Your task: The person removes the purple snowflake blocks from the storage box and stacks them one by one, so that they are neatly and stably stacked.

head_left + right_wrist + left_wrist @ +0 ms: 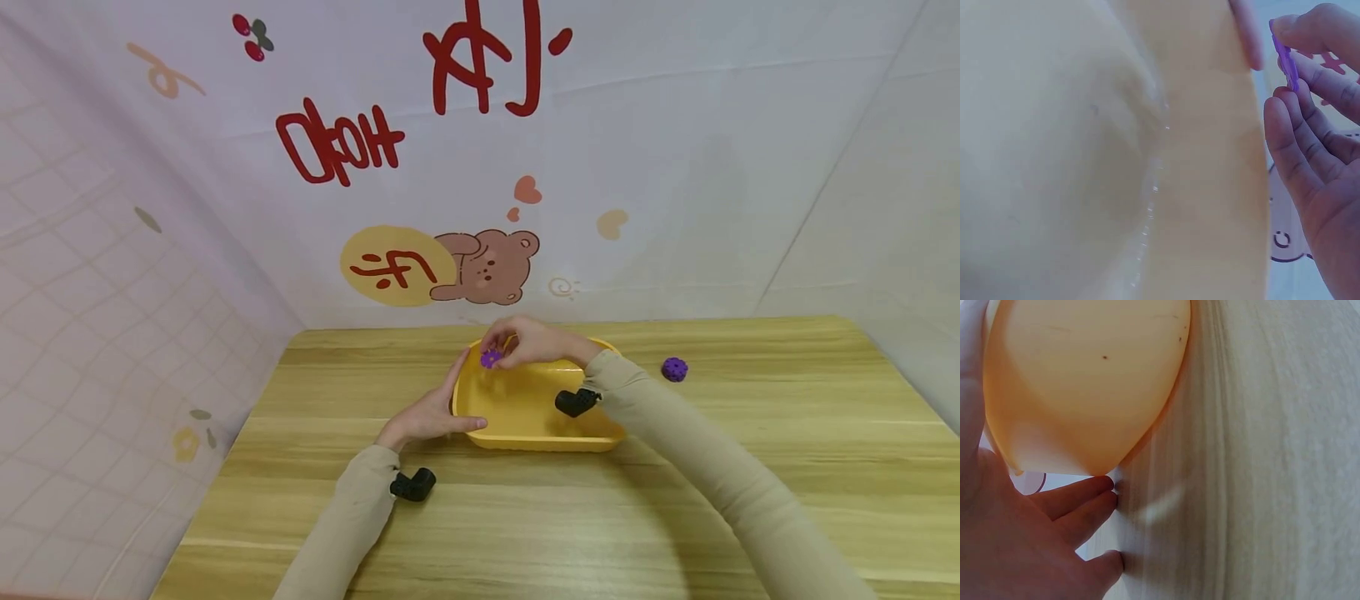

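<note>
A yellow plastic tray (525,412) stands on the wooden table. At its left end, my left hand (429,414) holds the corner, with the thumb over the front rim and the fingers spread along the left wall. The left wrist view shows several of those fingers (1079,506) outside the wall, close to the table. My right hand (536,342) is over the tray's far left part and pinches a thin purple snowflake building disc (491,359) between thumb and fingertips. In the right wrist view that disc (1285,59) is seen nearly edge-on.
To the right of the tray lies another purple piece (675,369), apparently a small stack of discs. Behind the table (570,525) rises a printed white cloth (675,167), and another cloth hangs at the left. The right forearm crosses above the tray's right end.
</note>
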### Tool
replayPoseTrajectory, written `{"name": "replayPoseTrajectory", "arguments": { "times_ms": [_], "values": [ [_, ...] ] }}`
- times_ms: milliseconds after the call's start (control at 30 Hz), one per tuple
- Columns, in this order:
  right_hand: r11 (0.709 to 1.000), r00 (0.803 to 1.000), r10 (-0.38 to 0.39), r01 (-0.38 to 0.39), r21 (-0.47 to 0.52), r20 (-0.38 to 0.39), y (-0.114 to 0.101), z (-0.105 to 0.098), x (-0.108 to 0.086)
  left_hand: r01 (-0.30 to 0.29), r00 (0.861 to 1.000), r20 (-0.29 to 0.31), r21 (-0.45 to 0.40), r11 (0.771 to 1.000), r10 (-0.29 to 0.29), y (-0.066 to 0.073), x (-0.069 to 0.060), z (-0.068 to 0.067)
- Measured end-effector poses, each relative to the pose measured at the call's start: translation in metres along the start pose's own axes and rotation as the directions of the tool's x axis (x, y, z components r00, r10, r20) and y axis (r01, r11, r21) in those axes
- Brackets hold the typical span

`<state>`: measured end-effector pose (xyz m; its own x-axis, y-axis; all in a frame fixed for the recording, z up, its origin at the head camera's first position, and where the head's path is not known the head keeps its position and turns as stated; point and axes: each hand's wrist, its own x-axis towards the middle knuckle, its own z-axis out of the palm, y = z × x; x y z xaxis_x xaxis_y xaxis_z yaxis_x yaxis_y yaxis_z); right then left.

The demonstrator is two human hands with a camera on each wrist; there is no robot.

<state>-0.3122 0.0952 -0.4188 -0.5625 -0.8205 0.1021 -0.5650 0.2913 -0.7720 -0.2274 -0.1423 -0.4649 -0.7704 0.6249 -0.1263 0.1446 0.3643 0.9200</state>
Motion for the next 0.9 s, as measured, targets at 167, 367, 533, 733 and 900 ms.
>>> {"name": "replayPoseTrajectory", "arguments": {
  "times_ms": [167, 367, 533, 733, 900],
  "values": [
    [1.0, 1.0, 0.0, 0.001, 0.015, -0.015, -0.005, -0.007, -0.004, -0.005, 1.0, -0.002, -0.009, 1.0, 0.005, -0.002, 0.0, 0.0],
    [0.999, 0.999, -0.011, 0.013, 0.046, -0.042, -0.011, -0.017, -0.011, 0.012, 1.0, -0.012, -0.011, 1.0, -0.012, -0.002, 0.0, 0.0],
    [0.996, 0.997, 0.003, 0.003, 0.084, -0.079, -0.013, -0.027, -0.018, 0.009, 1.0, -0.013, -0.015, 1.0, -0.009, -0.002, 0.0, 0.0],
    [0.993, 0.997, 0.01, -0.001, 0.117, -0.074, -0.012, -0.038, -0.027, 0.012, 1.0, -0.017, -0.024, 1.0, -0.013, -0.001, 0.0, 0.0],
    [0.994, 0.996, 0.029, -0.02, 0.106, -0.087, -0.012, -0.044, -0.037, 0.015, 0.999, -0.028, -0.016, 1.0, -0.015, 0.0, 0.0, 0.001]
  ]
}}
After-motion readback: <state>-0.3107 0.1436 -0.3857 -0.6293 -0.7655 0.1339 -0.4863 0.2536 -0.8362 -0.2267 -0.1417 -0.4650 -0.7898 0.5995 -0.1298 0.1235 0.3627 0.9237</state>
